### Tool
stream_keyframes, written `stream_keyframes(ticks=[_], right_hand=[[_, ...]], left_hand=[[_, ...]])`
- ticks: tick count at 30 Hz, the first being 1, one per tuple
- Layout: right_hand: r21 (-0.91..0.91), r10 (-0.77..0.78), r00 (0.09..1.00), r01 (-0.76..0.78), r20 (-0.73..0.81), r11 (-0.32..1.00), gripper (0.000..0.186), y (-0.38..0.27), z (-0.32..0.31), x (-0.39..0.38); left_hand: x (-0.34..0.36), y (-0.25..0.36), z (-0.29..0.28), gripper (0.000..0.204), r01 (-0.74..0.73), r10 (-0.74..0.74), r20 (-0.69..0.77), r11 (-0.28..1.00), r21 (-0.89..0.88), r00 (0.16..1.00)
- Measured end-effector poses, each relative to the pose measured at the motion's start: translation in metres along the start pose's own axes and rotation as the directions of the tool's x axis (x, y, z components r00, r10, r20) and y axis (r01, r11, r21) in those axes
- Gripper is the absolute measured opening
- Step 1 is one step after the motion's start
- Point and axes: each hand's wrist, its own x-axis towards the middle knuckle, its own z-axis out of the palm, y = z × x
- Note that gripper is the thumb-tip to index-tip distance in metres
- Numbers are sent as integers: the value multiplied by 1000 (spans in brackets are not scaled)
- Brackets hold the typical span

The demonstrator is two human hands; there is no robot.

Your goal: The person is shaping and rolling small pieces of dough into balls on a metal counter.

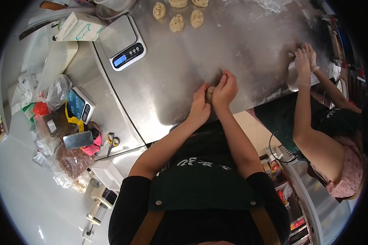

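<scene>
Between my two hands, close to the near edge of the steel worktable [163, 81], is a small ball of dough [209, 94], pale with darker flecks. My left hand [200, 106] curves around its left side, fingers together. From the other side, my right hand [226, 90] cups it with bent fingers. The palms and the ball's underside are hidden. Farther off on the steel lie several rough dough pieces [176, 23] of similar colour.
A kitchen scale [122, 43] with a lit display stands at left, beside a carton [81, 27]. Scissors [112, 141], a phone [78, 139], a second scale [79, 105] and bags [71, 159] crowd the left counter. At right, a co-worker's gloved hands [304, 61] work over the table.
</scene>
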Motion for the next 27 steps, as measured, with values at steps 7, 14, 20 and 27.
stream_keyframes(ticks=[7,14,20,27], right_hand=[[-90,12,997,-19,-73,996,22,18,-6,-20],[-9,3,1000,-3,-18,1000,24,30,-11,-32],[-1,-290,955,290,-62,957,22,5,-10,5],[70,-84,995,88,-57,994,19,-14,6,8]], left_hand=[[-36,11,20,77,-109,110,-130,994,14,985],[-18,15,9,74,-125,120,34,967,221,992],[-7,29,3,74,-246,264,-107,956,158,959],[-9,23,12,73,-283,318,-211,942,179,924]])
